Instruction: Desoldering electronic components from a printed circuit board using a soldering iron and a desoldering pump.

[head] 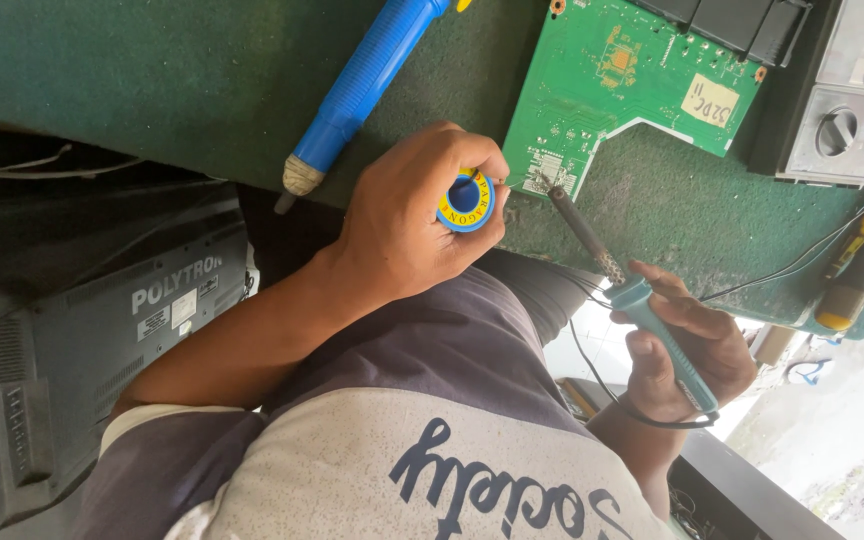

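My left hand (407,220) grips a small blue and yellow spool of solder wire (466,200), held close to the lower left corner of a green circuit board (602,80). My right hand (690,345) holds a soldering iron (642,300) by its teal handle. The iron's dark metal tip (559,195) slants up to the left and meets the board's corner, right beside the spool. The board lies flat on a dark green mat (202,90). A black cord runs from the iron's handle under my right wrist.
A blue desoldering pump (367,85) lies on the mat left of the board. A grey metal box (842,110) sits at the far right, with a yellow and black screwdriver (857,275) below it. A black television back (82,350) stands low on the left.
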